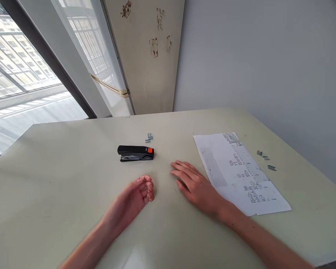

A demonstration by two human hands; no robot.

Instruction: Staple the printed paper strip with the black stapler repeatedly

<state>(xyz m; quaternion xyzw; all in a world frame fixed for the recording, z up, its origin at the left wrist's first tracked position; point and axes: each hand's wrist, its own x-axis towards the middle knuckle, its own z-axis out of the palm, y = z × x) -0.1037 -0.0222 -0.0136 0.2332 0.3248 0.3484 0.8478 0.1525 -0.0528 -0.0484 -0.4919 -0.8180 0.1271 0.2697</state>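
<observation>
My left hand (pixel 137 192) rests palm up on the table, its fingers loosely curled and the palm bare. Just beyond it lies a black stapler (pixel 136 153) with an orange button at its right end. My right hand (pixel 192 183) is palm down on the table with fingers spread, holding nothing. To its right lie printed paper sheets (pixel 218 168), whose left edge comes close to the hand; the forearm crosses near their lower corner. Small strips of staples (pixel 149 138) sit behind the stapler.
More staple strips (pixel 271 167) lie on the right side, beyond the papers. The pale table (pixel 72 179) reaches toward a grey wall (pixel 254 56) at the right. A refrigerator (pixel 148 82) with worn patches stands behind it, and a window (pixel 16 56) is at the left.
</observation>
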